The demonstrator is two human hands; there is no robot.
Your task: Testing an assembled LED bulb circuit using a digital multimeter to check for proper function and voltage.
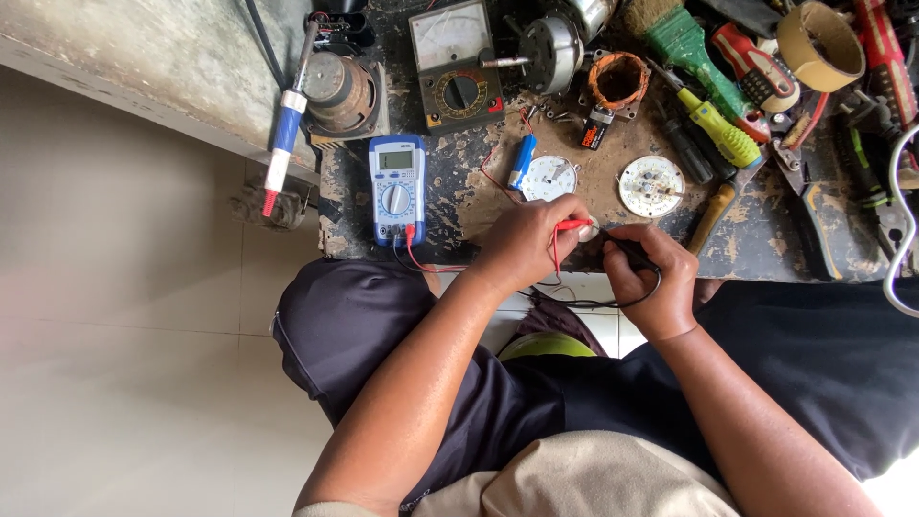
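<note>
Red probe (572,225): pinched in left hand (529,239), fingers closed narrow on it; tip points right, toward the other hand.
Black probe (627,251): gripped in right hand (649,278), fingers curled shut around it; tip points left and up.
Meeting point: both tips converge on a small pale part (591,230) at the near edge of the workbench (766,251), between the two hands; part mostly hidden, kind cannot be told.
Axis: probes lie roughly in line, left to right, along the near edge.
Nearer hand: left, touching or just beside the part.
Leads: red and black wires run left to the blue digital multimeter (396,187), near the bench's near left corner.
Round white boards: one (549,178) just beyond the left hand, one (651,186) beyond the right.
</note>
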